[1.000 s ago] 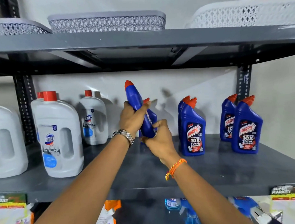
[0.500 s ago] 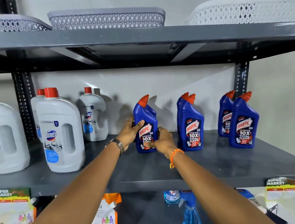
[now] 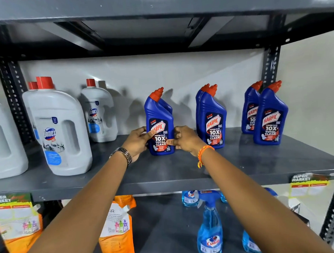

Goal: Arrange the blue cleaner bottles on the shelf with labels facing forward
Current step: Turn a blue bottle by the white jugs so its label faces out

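Note:
A blue Harpic bottle (image 3: 159, 122) with a red cap stands upright on the grey shelf (image 3: 164, 174), label to the front, with another blue bottle close behind it. My left hand (image 3: 137, 142) grips its left side and my right hand (image 3: 184, 139) its right side, thumbs on the label. To the right stands a second pair of blue bottles (image 3: 212, 120), and a third pair (image 3: 270, 118) further right; all visible labels face forward.
Large white Domex jugs (image 3: 61, 131) fill the shelf's left part. An upper shelf (image 3: 157, 6) hangs close overhead. Below are blue Colin spray bottles (image 3: 210, 229) and orange refill pouches (image 3: 117, 230). Bare shelf lies in front of the bottles.
A second ago both hands held the bottle tilted in the air. Since then it has been stood upright on the shelf with its label forward, and my hands stay on its sides.

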Demonstrator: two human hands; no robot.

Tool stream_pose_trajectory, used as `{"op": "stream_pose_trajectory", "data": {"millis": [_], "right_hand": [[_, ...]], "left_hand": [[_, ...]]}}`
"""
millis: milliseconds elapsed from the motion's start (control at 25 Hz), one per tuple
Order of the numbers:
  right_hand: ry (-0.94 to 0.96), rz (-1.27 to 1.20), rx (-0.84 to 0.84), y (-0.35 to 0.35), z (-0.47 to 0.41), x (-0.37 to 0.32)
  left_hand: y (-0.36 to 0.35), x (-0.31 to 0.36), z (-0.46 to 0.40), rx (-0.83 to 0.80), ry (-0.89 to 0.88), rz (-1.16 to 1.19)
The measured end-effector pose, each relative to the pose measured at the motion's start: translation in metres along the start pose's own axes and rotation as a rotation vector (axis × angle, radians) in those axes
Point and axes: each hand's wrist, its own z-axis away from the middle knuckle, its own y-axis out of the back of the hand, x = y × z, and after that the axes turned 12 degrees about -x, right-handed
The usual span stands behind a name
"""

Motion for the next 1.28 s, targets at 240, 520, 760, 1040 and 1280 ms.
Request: {"op": "stream_pose_trajectory", "data": {"millis": [240, 520, 760, 1040, 1280], "right_hand": [[0.106, 0.016, -0.043, -0.013, 0.050, 0.005], [0.165, 0.090, -0.001, -0.023, 0.080, 0.003], [0.169, 0.108, 0.007, -0.022, 0.081, 0.007], [0.182, 0.153, -0.002, -0.023, 0.084, 0.003], [0.264, 0.048, 0.450, 0.031, 0.095, 0.024]], "left_hand": [[-0.002, -0.004, 0.048, -0.025, -0.071, -0.036], [-0.010, -0.004, 0.074, 0.002, -0.098, -0.029], [-0.011, -0.004, 0.079, 0.014, -0.097, -0.039], [-0.016, 0.000, 0.085, 0.058, -0.074, -0.043], [-0.053, 0.007, 0.120, 0.461, -0.409, 0.024]]}}
